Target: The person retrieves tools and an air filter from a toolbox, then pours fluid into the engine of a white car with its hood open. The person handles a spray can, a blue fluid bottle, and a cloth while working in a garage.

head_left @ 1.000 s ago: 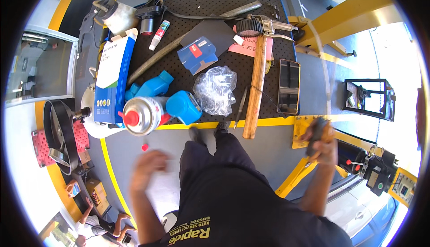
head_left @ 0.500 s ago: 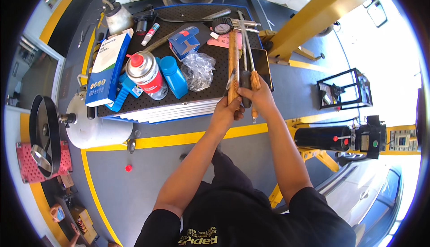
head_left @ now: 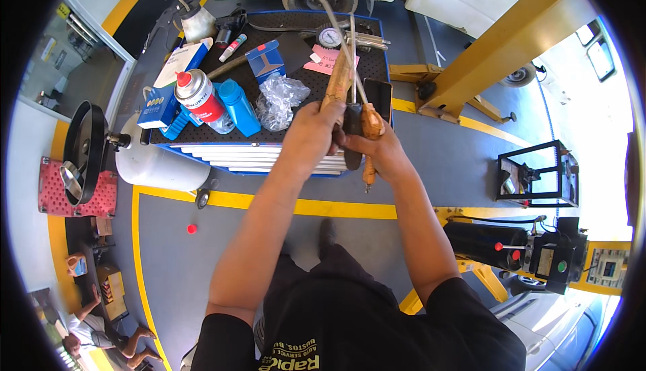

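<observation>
Both my hands are together over the near right edge of a tool cart (head_left: 316, 81). My left hand (head_left: 308, 135) is closed around a long, flat wooden piece (head_left: 338, 83) that slants up to the right. My right hand (head_left: 378, 152) grips a wooden-handled tool (head_left: 372, 123), whose thin metal shaft points away from me. Between the hands is a dark-handled tool (head_left: 352, 155) with a long metal shaft. My fingers overlap there, hiding which hand bears it. Beyond the tools lie a pink note (head_left: 323, 62) and a round dial gauge (head_left: 330, 37).
On the cart's left are a spray can (head_left: 204, 105), a blue bottle (head_left: 238, 110), crumpled clear plastic (head_left: 281, 100) and boxes. A black phone-like slab (head_left: 378, 95) lies at its right edge. A yellow lift post (head_left: 498, 41) stands right. Another person (head_left: 91, 330) is low left.
The flat wooden piece in my left hand has tilted, its near end swinging left. My left hand has moved away from me and leftward. The view has shifted, bringing another person into sight.
</observation>
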`<state>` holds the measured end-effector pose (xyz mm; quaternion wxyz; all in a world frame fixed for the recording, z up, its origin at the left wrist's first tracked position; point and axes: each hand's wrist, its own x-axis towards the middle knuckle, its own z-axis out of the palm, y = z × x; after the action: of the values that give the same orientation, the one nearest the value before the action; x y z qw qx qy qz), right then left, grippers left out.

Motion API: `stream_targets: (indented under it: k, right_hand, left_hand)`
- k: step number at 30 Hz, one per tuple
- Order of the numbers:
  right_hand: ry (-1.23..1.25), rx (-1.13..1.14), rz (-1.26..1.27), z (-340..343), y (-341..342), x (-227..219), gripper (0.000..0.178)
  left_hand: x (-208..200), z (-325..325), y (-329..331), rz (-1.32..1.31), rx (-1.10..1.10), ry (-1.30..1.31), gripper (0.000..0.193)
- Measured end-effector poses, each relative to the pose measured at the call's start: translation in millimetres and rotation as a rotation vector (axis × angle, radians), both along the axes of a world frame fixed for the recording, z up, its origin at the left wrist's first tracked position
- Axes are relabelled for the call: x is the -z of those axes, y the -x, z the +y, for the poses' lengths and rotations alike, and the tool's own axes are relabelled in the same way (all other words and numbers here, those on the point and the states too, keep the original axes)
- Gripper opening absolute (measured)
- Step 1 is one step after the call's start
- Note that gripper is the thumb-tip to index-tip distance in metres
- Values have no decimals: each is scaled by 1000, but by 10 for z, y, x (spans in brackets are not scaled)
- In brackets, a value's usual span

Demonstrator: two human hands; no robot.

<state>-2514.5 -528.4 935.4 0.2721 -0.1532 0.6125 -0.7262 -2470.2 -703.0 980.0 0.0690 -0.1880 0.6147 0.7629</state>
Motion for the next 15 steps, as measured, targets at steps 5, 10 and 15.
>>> stream_targets:
  k: [5,10,15]
  right_hand:
    - [149,44,-28,160,162,-154,46]
    - [293,288,-175,185,732,-328,32]
    - [84,361,-143,42,1477,-252,23]
  left_hand:
    - [-110,-97,-235,-35,-42,12,28]
    - [-152,-280,-547,-43,-120,15,31]
    - [-648,-253,-678,-47,-132,265,36]
